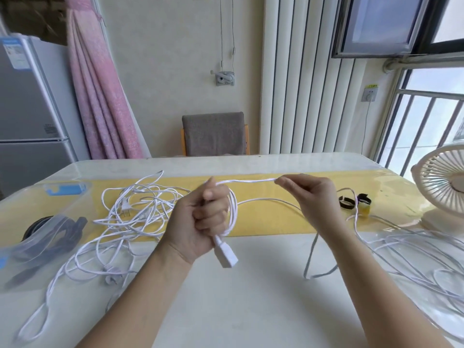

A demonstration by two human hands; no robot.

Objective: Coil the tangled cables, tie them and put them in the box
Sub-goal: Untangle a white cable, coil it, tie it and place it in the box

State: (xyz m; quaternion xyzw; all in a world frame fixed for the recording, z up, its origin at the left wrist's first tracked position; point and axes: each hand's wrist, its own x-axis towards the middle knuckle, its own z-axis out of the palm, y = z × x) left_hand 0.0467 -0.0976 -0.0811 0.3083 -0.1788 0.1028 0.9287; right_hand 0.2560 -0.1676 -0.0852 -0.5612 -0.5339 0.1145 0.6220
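Cable (232, 212) loops sit in the left hand (200, 219), gripped tight so they stay round. Right hand (308, 197) pinches the cable, pulling it straight above the table (251, 297) for another loop.

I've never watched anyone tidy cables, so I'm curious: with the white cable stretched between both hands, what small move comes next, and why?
Probably bring the right hand back to the left hand and lay the stretched white cable as another loop. The left hand grips only a small coil, and much cable lies loose on the table.
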